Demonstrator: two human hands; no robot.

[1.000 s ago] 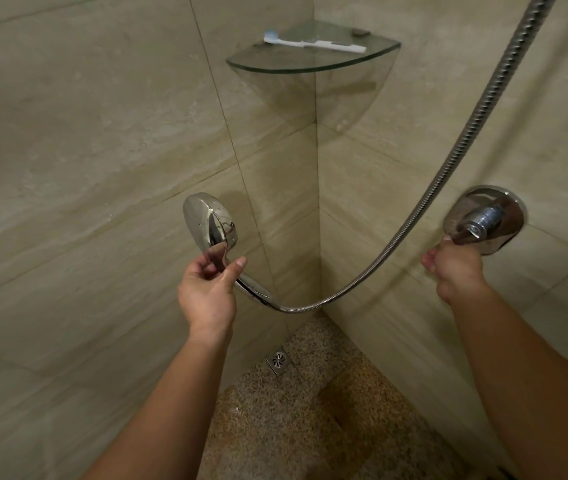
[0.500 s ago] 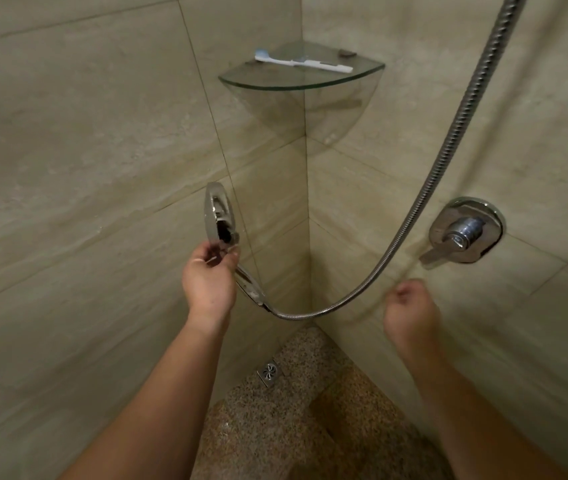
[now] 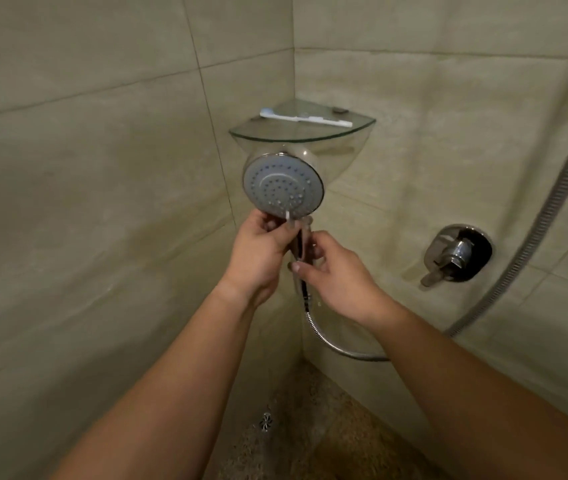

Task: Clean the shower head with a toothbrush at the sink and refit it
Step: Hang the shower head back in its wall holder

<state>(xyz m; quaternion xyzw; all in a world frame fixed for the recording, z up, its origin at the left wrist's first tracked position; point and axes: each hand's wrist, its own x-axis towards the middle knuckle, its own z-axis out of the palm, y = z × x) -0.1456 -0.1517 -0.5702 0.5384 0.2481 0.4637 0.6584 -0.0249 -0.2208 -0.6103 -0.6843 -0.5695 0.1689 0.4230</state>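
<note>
Head view: the left hand (image 3: 258, 258) is wrapped around the neck of the shower head (image 3: 283, 185), just below its spray face, which is turned towards the camera. The right hand (image 3: 339, 271) closes its fingers on the handle lower down, near the joint where the hose (image 3: 549, 202) enters. The step in hand appears to be unscrewing the head from the hose; it is judged best done with the left hand holding the head steady while the right turns the nut, keeping the hose loop slack. The toothbrush (image 3: 305, 117) lies on the glass shelf (image 3: 301, 136) at 12 o'clock, just behind the head; its rim is close, so lifting room is limited. The valve lever (image 3: 455, 254) sits at 3 o'clock, well apart. The drain (image 3: 266, 420) lies at 6 o'clock, with open room below.
</note>
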